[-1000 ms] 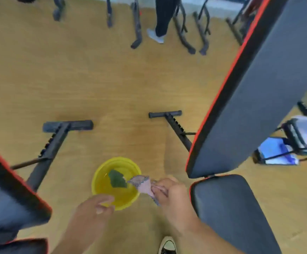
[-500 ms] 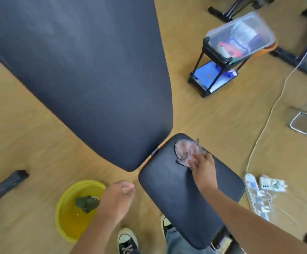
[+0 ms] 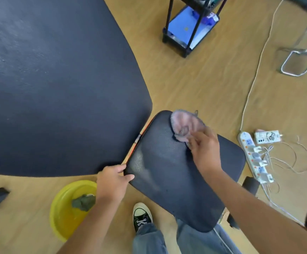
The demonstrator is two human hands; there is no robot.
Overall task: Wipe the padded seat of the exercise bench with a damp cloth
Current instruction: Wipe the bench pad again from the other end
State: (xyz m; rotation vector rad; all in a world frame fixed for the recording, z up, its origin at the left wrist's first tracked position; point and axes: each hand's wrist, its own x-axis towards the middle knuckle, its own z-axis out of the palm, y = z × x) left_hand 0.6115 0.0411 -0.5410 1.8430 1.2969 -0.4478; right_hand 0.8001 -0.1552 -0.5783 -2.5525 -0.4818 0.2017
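Note:
The black padded seat (image 3: 169, 173) of the bench lies in the lower middle, with a wet sheen near its left corner. A pinkish cloth (image 3: 184, 125) is spread on the seat's far corner. My right hand (image 3: 204, 150) presses on the cloth's near edge with its fingers bent over it. My left hand (image 3: 112, 182) grips the seat's left corner, thumb on top. The large black backrest (image 3: 57, 88) rises at the left and fills the upper left.
A yellow basin (image 3: 62, 217) with water and a dark green rag (image 3: 84, 202) stands on the wooden floor at lower left. A power strip (image 3: 253, 154) with plugs and white cables lies at the right. A black rack (image 3: 189, 28) stands behind. My shoe (image 3: 141, 217) is below the seat.
My left hand has come up from above the basin and taken hold of the seat's corner. My right hand with the cloth stays at the far corner. The view has moved closer.

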